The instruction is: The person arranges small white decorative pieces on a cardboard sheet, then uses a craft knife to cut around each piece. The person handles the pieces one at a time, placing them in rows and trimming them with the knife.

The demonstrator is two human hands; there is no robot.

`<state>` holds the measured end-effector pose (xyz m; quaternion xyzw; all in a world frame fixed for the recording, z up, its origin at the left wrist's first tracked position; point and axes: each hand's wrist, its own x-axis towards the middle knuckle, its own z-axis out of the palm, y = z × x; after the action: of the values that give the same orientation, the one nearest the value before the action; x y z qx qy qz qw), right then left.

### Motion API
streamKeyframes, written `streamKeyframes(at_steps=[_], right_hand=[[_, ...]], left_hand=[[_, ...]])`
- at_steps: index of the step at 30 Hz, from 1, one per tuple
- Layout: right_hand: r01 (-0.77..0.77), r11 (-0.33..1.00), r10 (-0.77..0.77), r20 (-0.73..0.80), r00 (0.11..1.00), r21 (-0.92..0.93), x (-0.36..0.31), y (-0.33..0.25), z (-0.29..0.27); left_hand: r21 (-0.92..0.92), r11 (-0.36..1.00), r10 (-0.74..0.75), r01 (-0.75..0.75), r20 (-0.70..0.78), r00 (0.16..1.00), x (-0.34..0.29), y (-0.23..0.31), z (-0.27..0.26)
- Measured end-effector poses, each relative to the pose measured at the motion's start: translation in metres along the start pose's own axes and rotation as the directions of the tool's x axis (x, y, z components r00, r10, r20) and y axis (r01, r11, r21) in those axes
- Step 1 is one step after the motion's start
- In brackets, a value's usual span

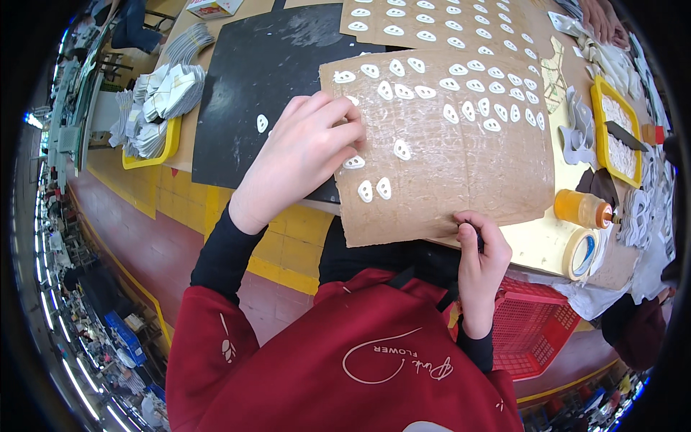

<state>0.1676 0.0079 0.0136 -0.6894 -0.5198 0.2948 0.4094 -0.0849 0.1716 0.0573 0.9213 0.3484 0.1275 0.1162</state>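
Brown sheet part-filled, its lower right bare

From my remote seat I saw the left hand (306,147) curled over the left edge of the brown sheet (461,173), its fingers bent and near together beside the white pieces (402,150); I could not tell whether they pinched one. The right hand (486,263) had thumb and forefinger close together at the lower edge, something dark between them; I could not tell whether they gripped the sheet too.

The sheet sat right of centre in the frame, its long axis running roughly left to right. The pieces, rounded triangles with two holes, pointed different ways: some lay sideways, others nearly upright. I judged the work partly done: rows filled the upper part, four pieces sat at lower left, and the broad lower right had none.

Farther out, the black mat (234,108) at upper left bore a loose piece (262,124), and a second sheet (439,16) at the top carried many more.
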Motion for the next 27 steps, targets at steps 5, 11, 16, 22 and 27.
streamKeyframes(at_steps=[5, 11, 16, 22, 27], right_hand=[[-0.05, 0.998, 0.05, -0.001, 0.999, 0.03, 0.002, -0.005, 0.002], [-0.004, 0.998, -0.003, 0.106, 0.994, 0.067, 0.001, -0.031, 0.018], [0.216, 0.972, -0.194, 0.201, 0.96, -0.095, 0.008, -0.041, 0.037], [0.261, 0.934, -0.203, 0.237, 0.95, -0.243, 0.007, -0.041, 0.045], [0.233, 0.948, -0.184, 0.221, 0.958, -0.217, 0.009, -0.043, 0.049]], left_hand=[[-0.05, 0.994, -0.102, 0.096, -0.146, 0.984, -0.02, 0.013, 0.009], [-0.485, 0.814, -0.488, 0.319, -0.276, 0.828, -0.054, 0.034, 0.031], [-0.513, 0.752, -0.612, 0.413, -0.313, 0.726, -0.072, 0.046, 0.043], [-0.383, 0.812, -0.558, 0.441, -0.283, 0.78, -0.078, 0.053, 0.058], [-0.327, 0.853, -0.499, 0.407, -0.276, 0.822, -0.082, 0.055, 0.059]])
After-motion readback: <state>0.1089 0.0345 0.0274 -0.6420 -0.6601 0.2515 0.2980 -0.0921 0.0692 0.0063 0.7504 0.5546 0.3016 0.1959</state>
